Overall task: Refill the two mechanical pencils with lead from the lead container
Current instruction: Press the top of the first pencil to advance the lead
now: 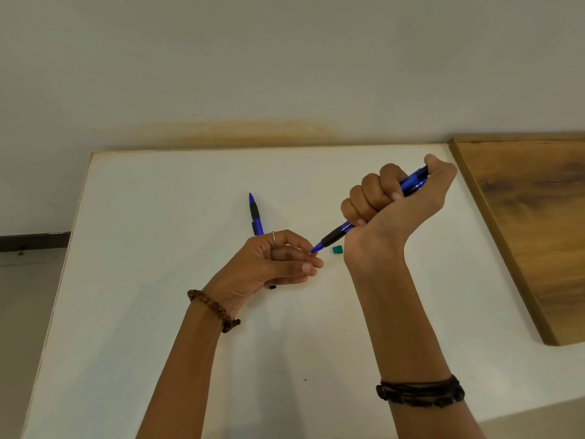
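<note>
Surface: white matte tabletop (158, 312) set against a pale grey wall (285, 58); a yellowish stain (240, 131) runs along the wall just above the table's far edge.
Right side: brown wood-grain board (531, 223) lies on the table's right part, its far and right ends cut off by the frame.
Right hand: right hand (392, 198) is raised above the table, fingers wrapped in a fist around a blue mechanical pencil with a black rubber grip (335, 237), thumb over its top end.
Held pencil: slants down to the left; the fist hides its middle, so only the upper end and the grip and tip show.
Left hand: left hand (278, 261) is loosely curled, thumb and fingertips pinched together just at the held pencil's tip; a thin silver ring (273, 239) sits on one finger. Whether lead is between the fingertips is too fine to make out.
Second pencil: another blue mechanical pencil with a black grip (255, 213) lies flat on the table beyond the left hand, tip pointing away; its near end is hidden behind the hand.
Small object: green plastic piece (337, 249) rests on the table between the two hands, just beside the right wrist.
Under the left hand: a small dark end (271, 287) pokes out below the palm; what it is cannot be told.
Wrists: brown beaded bracelet (215, 308) on the left, dark cord bands (421, 391) on the right.
</note>
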